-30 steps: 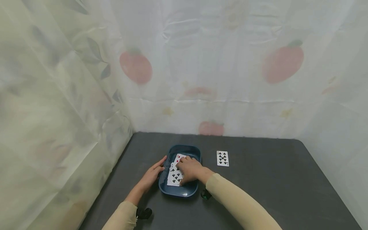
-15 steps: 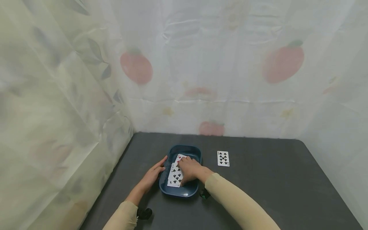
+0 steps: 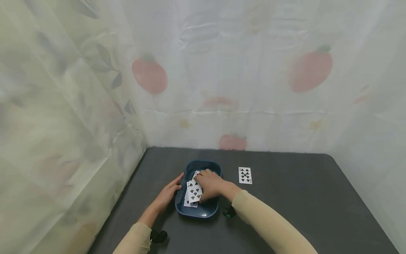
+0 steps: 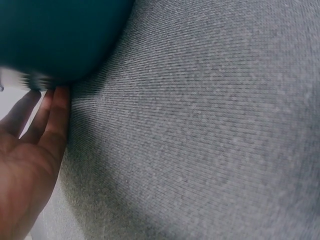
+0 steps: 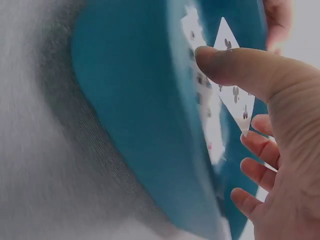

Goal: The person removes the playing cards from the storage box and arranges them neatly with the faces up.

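A dark blue tray [image 3: 203, 211] stands on the table with several playing cards [image 3: 188, 203] inside. Over them, my right hand [image 3: 213, 184] pinches a clubs card [image 3: 194, 192] between thumb and fingers. In the right wrist view that clubs card [image 5: 236, 95] tilts away from the cards lying in the tray [image 5: 125, 100]; the thumb covers part of it. My left hand [image 3: 166, 196] touches the tray's left side with its fingers fairly straight. From the left wrist, the fingertips of that hand [image 4: 30, 160] meet the tray wall [image 4: 65, 35].
One more clubs card [image 3: 245, 175] lies face up on the dark grey table [image 3: 285, 204], right of the tray. Patterned curtains [image 3: 260, 123] hang behind the table and along its left and right sides.
The right hand has lifted a clubs card slightly off the others and turned it, showing more of a card below. The left hand and tray have stayed put.
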The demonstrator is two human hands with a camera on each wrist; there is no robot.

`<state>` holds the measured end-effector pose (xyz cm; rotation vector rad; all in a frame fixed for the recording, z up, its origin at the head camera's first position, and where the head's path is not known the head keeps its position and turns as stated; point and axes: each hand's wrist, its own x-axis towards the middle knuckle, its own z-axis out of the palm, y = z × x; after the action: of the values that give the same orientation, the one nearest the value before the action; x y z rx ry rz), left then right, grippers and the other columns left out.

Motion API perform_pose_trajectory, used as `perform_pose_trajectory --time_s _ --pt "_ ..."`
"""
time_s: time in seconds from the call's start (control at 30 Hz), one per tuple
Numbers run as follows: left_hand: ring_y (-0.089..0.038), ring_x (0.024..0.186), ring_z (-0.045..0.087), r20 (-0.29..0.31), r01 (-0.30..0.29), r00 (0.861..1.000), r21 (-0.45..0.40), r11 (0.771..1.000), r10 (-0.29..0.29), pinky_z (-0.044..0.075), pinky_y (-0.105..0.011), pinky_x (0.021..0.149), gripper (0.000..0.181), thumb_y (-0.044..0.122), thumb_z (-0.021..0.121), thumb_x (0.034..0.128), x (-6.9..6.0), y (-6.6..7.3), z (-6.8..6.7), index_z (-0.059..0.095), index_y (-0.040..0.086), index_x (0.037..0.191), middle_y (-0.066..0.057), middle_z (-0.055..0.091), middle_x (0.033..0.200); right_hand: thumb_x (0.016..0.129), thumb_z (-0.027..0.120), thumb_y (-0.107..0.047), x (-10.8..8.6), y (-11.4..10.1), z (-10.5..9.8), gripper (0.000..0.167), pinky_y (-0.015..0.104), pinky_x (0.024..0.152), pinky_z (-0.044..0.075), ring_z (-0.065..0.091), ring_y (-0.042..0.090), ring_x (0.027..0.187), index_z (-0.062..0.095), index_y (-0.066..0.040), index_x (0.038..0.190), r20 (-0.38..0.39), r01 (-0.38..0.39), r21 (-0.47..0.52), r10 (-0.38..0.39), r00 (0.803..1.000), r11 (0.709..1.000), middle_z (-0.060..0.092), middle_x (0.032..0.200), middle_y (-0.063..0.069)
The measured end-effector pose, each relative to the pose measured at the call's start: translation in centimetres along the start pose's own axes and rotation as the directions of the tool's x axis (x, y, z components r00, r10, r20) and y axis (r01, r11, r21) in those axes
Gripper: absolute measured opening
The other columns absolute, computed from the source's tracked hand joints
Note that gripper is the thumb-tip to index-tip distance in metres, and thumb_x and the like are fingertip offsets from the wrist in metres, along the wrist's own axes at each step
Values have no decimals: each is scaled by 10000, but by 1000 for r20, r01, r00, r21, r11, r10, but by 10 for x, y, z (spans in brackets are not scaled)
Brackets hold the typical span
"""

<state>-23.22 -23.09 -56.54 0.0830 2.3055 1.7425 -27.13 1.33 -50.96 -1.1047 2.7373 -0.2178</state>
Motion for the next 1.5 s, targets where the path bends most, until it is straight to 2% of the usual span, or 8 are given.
perform_pose_trajectory --time_s 0.1,0.2,0.4,0.5,0.8,1.0,1.17,1.5 --pt "-395 1501 256 -10 8 1000 3 1000 -8 282 -704 1099 545 176 441 1077 1 0 2 377 306 1602 -139 272 1662 786 850 -518 -16 9 -16 881 436 1079 410 440 233 1283 505 -173 1519 -43 21 50 -19 999 999 494 1445 43" --pt "-385 1497 270 -20 5 1000 9 1000 -5 313 -669 1098 549 193 459 1072 1 1 3 376 310 1601 -143 269 1662 794 865 -455 -34 25 -31 856 469 1077 401 421 254 1300 507 -161 1514 -96 14 117 -3 995 993 477 1448 63" --pt "-359 1507 251 -24 3 1000 2 1000 -3 318 -635 1110 553 217 483 1063 2 2 3 379 307 1599 -130 260 1666 769 885 -416 -69 70 -46 869 488 1083 390 391 257 1343 504 -184 1515 -165 -92 176 121 979 980 464 1466 51" --pt "-363 1508 246 -27 13 1000 4 1000 -13 316 -640 1106 560 214 498 1055 3 4 1 387 304 1597 -140 264 1664 776 889 -391 -87 93 -49 869 504 1061 404 372 275 1370 494 -186 1523 -170 -146 206 183 968 968 444 1487 54" --pt "-358 1512 239 -39 49 998 30 998 -48 319 -647 1098 566 217 513 1049 6 3 -4 396 358 1584 -97 292 1658 781 912 -275 -132 147 -44 843 596 1001 414 379 382 1340 507 -120 1504 -182 -201 226 244 952 953 445 1462 144" --pt "-383 1525 194 -22 47 999 22 999 -47 244 -688 1128 570 215 508 1052 4 3 -4 383 332 1595 -99 270 1667 772 915 -235 -147 175 -31 843 607 967 436 387 423 1316 512 -86 1497 -136 -280 236 317 939 931 440 1452 199" --pt "-387 1511 229 -13 37 999 11 999 -37 281 -668 1119 569 209 504 1053 4 2 -5 380 316 1599 -99 274 1665 765 910 -199 -153 189 -22 838 628 948 442 379 470 1311 513 -43 1486 -87 -324 263 357 930 908 424 1461 253" --pt "-367 1505 252 -20 61 998 -13 998 -61 294 -644 1127 565 225 518 1048 6 -2 -6 398 366 1581 -72 267 1670 754 917 -232 -152 213 -5 829 665 992 401 374 496 1313 536 -39 1463 -15 -397 241 413 911 886 432 1461 268"
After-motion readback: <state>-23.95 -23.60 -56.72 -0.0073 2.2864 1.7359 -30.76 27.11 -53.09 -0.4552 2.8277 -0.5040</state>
